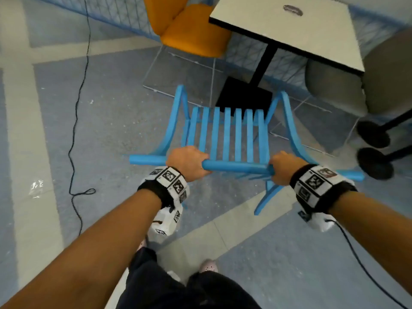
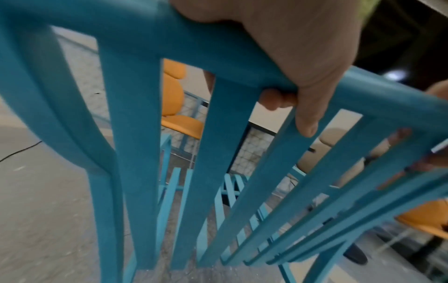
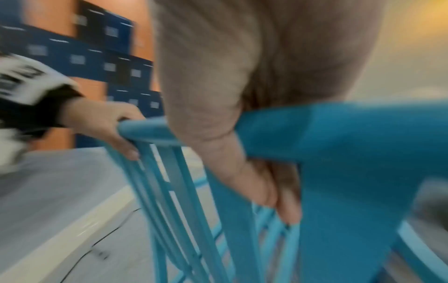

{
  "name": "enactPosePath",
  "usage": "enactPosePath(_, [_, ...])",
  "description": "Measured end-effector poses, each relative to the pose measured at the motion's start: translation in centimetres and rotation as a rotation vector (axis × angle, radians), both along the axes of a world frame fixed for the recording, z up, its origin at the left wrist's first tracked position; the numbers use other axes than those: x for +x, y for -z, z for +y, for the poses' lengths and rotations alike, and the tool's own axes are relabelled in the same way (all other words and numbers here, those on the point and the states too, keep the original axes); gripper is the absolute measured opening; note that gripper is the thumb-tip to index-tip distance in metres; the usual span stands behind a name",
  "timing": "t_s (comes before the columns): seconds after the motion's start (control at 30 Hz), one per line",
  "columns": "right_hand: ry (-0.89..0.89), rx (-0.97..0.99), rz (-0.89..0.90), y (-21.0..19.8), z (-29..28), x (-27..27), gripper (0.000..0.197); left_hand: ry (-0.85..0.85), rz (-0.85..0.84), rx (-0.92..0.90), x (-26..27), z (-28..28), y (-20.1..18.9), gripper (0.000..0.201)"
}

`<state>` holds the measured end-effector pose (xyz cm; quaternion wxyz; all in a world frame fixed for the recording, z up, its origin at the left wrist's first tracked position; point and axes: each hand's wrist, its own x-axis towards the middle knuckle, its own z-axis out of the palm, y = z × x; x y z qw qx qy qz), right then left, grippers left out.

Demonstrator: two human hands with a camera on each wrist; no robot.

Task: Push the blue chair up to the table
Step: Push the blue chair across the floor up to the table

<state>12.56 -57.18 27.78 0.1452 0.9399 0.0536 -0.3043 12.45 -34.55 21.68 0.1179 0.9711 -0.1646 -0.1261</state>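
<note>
The blue chair (image 1: 225, 134) stands on the grey floor (image 1: 111, 121) with its slatted back toward the person and its front facing the table (image 1: 287, 25). Its seat reaches the black base plate (image 1: 243, 94) of the table's post, short of the near table edge. The left hand (image 1: 187, 160) curls around the chair's top rail left of the slats, thumb under the rail. The right hand (image 1: 283, 167) grips the same rail at the right end of the slats. An orange chair (image 1: 194, 27) stands at the table's left side, and a grey seat (image 1: 356, 85) sits under its right corner. A black cable (image 1: 77, 121) trails across the floor to the left.
</note>
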Motion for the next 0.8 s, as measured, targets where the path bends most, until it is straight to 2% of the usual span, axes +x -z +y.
enactPosePath(0.1, [0.151,0.084,0.004,2.4,-6.5,-1.6,0.022,0.128,0.021,0.075,0.0,-7.0,0.6,0.029])
enactPosePath(0.17, [0.208,0.145,0.002,3.8,-9.4,-2.8,0.024,0.148,0.003,0.122,0.0,-9.1,1.3,0.030])
enactPosePath(0.3, [0.284,0.337,-0.040,5.0,-10.8,-3.8,0.020,0.138,-0.038,0.111,0.2,-9.5,1.7,0.031])
enactPosePath(0.4, [0.324,0.442,-0.049,5.3,-11.7,-4.0,0.010,0.171,-0.028,0.056,0.4,-9.6,1.5,0.030])
enactPosePath(0.47, [0.320,0.476,-0.086,5.6,-12.6,-4.2,0.014,0.198,-0.008,0.042,0.3,-9.3,1.2,0.026])
enactPosePath(0.53, [0.334,0.444,-0.140,5.6,-13.4,-4.5,0.034,0.166,-0.025,0.009,0.2,-8.0,1.1,0.025])
enactPosePath(0.57, [0.355,0.398,-0.138,5.6,-13.6,-4.6,0.037,0.129,-0.050,0.004,0.1,-7.0,1.1,0.025])
enactPosePath(0.7, [0.317,0.249,-0.043,5.3,-13.1,-4.3,0.037,0.033,-0.136,0.103,0.3,-3.7,1.9,0.024])
enactPosePath(0.8, [0.337,0.231,-0.066,4.9,-12.9,-4.5,0.034,0.041,-0.080,0.205,1.1,-3.6,1.6,0.026])
